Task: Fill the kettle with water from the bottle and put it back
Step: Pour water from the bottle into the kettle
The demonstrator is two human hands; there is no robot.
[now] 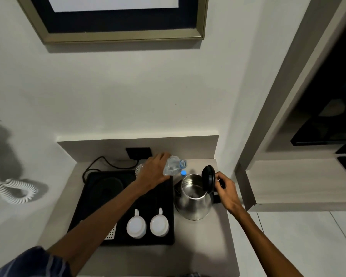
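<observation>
Clear bottle (pixel 173 165) tilted in left hand (pixel 154 170); right hand (pixel 227 189) grips kettle (pixel 194 198) handle.

Shiny steel kettle (pixel 193 200), clear crinkled plastic bottle (pixel 173 166), matt black tray (pixel 168 241).

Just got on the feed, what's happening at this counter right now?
A person is about to fill a steel kettle from a water bottle. The left hand holds the uncapped bottle tipped on its side, mouth toward the kettle; no water is visibly pouring yet. The right hand is at the kettle's handle, with the black lid flipped open. The blue cap lies on the counter behind the kettle. Two white cups sit on the black tray, where the kettle's base is.
</observation>
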